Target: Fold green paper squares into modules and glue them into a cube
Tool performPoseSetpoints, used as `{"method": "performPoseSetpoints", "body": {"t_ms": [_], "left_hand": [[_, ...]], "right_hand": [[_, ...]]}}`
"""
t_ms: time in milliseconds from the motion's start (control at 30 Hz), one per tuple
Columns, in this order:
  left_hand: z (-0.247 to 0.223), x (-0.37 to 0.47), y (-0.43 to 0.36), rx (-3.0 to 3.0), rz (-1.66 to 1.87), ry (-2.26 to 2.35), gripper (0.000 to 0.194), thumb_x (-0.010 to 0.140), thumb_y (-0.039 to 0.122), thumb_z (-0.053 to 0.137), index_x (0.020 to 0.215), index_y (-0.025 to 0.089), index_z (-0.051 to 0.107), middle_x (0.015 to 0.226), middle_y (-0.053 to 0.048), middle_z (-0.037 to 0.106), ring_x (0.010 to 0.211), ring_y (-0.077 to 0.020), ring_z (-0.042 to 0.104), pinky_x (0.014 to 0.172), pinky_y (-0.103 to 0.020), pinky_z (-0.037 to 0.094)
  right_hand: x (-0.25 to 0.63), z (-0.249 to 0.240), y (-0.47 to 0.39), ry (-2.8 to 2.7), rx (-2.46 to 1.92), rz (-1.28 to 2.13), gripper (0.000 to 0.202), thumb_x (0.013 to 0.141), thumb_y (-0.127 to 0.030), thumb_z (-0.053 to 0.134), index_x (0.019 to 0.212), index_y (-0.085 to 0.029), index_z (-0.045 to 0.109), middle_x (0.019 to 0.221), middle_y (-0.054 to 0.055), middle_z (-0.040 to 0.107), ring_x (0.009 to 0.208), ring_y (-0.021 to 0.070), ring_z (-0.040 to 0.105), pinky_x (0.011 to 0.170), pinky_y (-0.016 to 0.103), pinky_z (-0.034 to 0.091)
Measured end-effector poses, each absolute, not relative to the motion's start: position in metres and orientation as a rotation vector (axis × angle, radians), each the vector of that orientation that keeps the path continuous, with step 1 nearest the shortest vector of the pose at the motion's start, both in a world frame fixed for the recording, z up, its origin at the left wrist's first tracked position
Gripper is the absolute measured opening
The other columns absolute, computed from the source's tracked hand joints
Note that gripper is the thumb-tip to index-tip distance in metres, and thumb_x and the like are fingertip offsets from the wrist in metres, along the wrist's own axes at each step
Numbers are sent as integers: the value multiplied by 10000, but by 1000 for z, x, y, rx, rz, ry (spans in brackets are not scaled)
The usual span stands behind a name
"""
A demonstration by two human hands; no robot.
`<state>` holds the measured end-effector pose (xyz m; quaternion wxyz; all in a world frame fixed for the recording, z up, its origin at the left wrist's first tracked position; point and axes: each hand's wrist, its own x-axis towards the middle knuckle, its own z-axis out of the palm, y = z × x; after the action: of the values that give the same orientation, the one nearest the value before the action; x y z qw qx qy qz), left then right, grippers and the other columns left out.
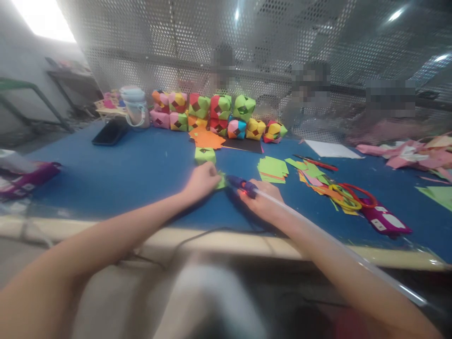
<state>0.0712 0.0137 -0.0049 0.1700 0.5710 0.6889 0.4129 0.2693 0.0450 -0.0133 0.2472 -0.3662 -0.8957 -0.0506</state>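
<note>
My right hand (263, 200) is closed around a dark blue glue gun (242, 184). A long clear glue stick (318, 230) runs back from it along my forearm, and a small red light glows on its body. The gun's nozzle points left at a small green paper piece (221, 181). My left hand (204, 180) pinches that piece against the blue table, its fingers closed on the left side. Just beyond my left hand stands a green folded paper block (205, 155). Whether the nozzle touches the paper I cannot tell.
Folded paper balls (219, 107) are stacked at the back, before a perforated metal screen (190, 56). Orange paper pieces (206, 138), green paper squares (273, 168), scissors (318, 163), purple power strips (384, 219), a phone (110, 132) and a bottle (136, 107) lie or stand around.
</note>
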Motion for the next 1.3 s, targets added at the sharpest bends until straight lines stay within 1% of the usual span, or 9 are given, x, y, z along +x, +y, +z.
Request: {"method": "performPoseSetpoints", "body": {"t_ms": [300,667,967,1133,1300], "left_hand": [[-6,72,14,1647,1165,1969,126,650,146,525,608,193,416,596,30,491,573,-123,449,543,-254,319],[-7,71,14,1667,1167,1968,136,653,146,530,606,194,411,592,30,491,568,-122,450,539,-250,320],[-6,72,13,1684,1173,1959,133,651,133,531,608,190,418,593,34,495,566,-115,447,543,-248,323],[-8,71,15,1646,1218,1933,116,647,151,536,611,189,432,589,36,495,561,-115,449,539,-250,329],[-8,68,18,1506,1385,1880,103,648,161,530,610,189,438,567,34,472,549,-113,428,530,-253,323]], "right_hand": [[269,-6,42,-2483,-1101,-74,290,859,-437,443,774,-196,578,730,66,675,649,199,600,577,274,326],[267,-1,42,-2535,-1199,5,320,869,-425,421,859,-174,619,811,104,689,744,249,642,617,296,389],[268,-2,43,-2535,-1176,-22,322,873,-424,417,863,-178,624,809,96,694,748,240,647,624,289,399],[267,0,42,-2538,-1209,-11,311,865,-425,435,865,-182,629,813,92,702,749,241,653,617,286,405],[269,-2,45,-2473,-1211,39,304,859,-422,456,879,-185,645,827,92,713,758,242,659,627,289,425]]}}
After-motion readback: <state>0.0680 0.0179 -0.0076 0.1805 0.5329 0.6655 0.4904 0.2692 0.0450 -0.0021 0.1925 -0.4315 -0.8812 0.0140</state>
